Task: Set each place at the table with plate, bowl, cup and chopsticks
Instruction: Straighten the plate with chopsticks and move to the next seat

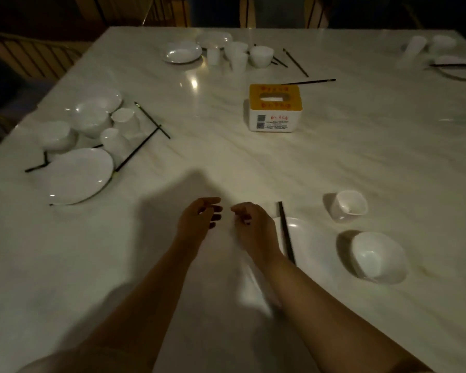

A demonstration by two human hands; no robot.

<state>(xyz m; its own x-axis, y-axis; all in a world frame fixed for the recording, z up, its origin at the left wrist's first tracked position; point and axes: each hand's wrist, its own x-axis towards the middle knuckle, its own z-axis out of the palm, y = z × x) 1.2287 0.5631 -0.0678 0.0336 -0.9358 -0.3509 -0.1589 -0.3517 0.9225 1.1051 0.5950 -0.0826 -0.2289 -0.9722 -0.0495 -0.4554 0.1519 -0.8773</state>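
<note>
Hands extend side by side over the near part of the white marble-patterned table [361,146]: left hand [198,220] with fingers loosely curled and holding nothing, right hand [253,224] likewise loosely curled, with no object visible in it, though blur prevents certainty. Just right of the right hand a pair of black chopsticks [286,232] lies across the left rim of a white oval plate [310,238], which the right wrist partly hides. To the right of that plate stands a white round bowl [378,255], apart from it; beyond the bowl stands a small white square cup [349,205]. At mid-left a disordered group holds a large white oval plate [77,176], white bowls [90,117], white cups [123,117] and scattered black chopsticks [136,150]. Near the centre stands a white tissue box with a yellow top [273,107]. Along the far edge sits another cluster of white dishes [182,52] and cups, with loose black chopsticks [308,82] nearby. Further white tableware [441,44], blurred, occupies the far right corner.
</note>
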